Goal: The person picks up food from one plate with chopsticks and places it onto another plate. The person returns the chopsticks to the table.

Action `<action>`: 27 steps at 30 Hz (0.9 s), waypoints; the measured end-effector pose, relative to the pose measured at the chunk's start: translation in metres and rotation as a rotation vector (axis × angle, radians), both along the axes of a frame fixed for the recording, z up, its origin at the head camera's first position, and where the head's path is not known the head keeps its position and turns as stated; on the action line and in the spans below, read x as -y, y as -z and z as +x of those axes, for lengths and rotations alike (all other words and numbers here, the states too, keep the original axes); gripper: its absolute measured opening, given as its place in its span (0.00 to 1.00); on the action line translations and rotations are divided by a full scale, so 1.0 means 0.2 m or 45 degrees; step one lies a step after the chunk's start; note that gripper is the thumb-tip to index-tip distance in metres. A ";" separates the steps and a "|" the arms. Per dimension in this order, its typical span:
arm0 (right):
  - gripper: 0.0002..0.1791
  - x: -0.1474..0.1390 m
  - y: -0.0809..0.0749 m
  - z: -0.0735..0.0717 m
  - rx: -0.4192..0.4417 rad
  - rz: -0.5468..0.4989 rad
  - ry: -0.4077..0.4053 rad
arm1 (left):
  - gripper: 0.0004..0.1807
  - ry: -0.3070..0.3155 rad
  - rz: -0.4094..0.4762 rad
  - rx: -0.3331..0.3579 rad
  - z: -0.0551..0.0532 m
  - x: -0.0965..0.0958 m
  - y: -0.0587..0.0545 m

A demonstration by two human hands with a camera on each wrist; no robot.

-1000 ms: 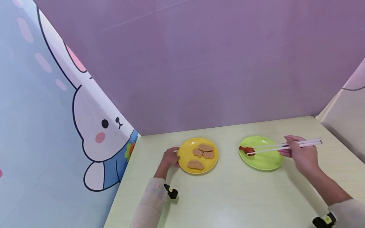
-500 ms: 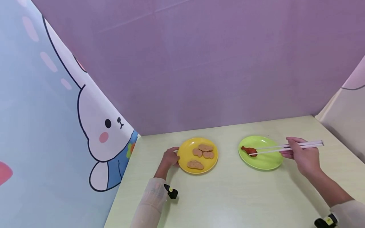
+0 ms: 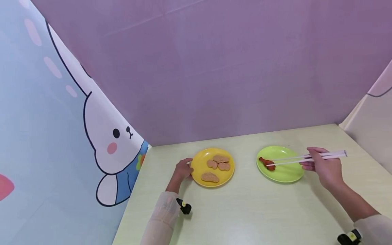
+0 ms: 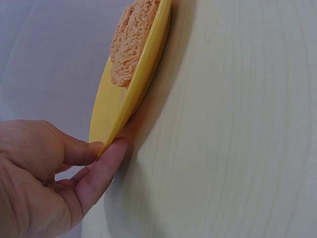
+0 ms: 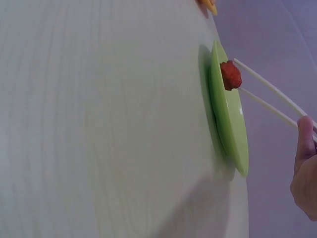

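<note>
In the head view, my left hand (image 3: pixel 183 169) grips the left rim of a yellow plate (image 3: pixel 198 163). The left wrist view shows its thumb and fingers pinching that rim (image 4: pixel 106 130). Several tan breaded nuggets (image 3: pixel 210 177) lie on the plate. My right hand (image 3: pixel 324 166) holds a pair of white chopsticks (image 3: pixel 332 154), pointing left over a light green plate (image 3: pixel 286 175). Their spread tips are at a small red-brown drumstick (image 3: pixel 268 164) near the plate's left side. In the right wrist view, the drumstick (image 5: pixel 231 75) lies between the two tips; firm contact is hard to tell.
Both plates stand on a pale wood-grain table (image 3: pixel 239 214), with a gap between them. A purple wall (image 3: pixel 229 75) rises behind the table. A wall with a rabbit drawing (image 3: pixel 107 136) is at the left, a pale wall (image 3: pixel 372 126) at the right.
The drumstick has shifted slightly right and turned a little on the green plate. My right hand and the chopsticks have moved slightly right. My left hand has stayed on the yellow plate.
</note>
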State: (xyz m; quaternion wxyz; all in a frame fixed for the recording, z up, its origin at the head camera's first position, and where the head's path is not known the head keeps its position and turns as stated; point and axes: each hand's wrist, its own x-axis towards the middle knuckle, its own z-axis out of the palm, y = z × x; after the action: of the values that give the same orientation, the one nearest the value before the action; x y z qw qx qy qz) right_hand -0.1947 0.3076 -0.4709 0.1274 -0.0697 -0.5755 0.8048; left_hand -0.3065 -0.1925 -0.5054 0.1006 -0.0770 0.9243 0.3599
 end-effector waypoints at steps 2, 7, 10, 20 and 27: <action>0.10 0.00 0.00 -0.01 0.001 -0.010 0.006 | 0.29 -0.001 0.001 -0.005 0.00 0.00 0.00; 0.08 0.03 0.00 -0.03 -0.007 -0.037 0.027 | 0.29 -0.002 0.011 0.003 0.00 0.00 0.00; 0.05 0.06 -0.01 -0.04 0.001 -0.032 0.034 | 0.29 -0.001 0.004 0.007 0.00 0.00 0.00; 0.05 0.14 0.01 -0.06 0.045 0.027 -0.021 | 0.28 0.001 -0.017 0.007 -0.01 0.00 0.01; 0.09 0.21 0.05 -0.11 0.037 0.067 -0.061 | 0.29 0.000 -0.046 0.002 -0.03 0.00 0.04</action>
State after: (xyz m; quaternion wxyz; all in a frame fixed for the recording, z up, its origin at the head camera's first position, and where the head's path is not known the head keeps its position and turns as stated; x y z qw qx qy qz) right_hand -0.2162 0.2655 -0.4803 0.1017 -0.0641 -0.5999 0.7910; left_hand -0.3124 -0.1919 -0.5130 0.1000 -0.0790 0.9305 0.3433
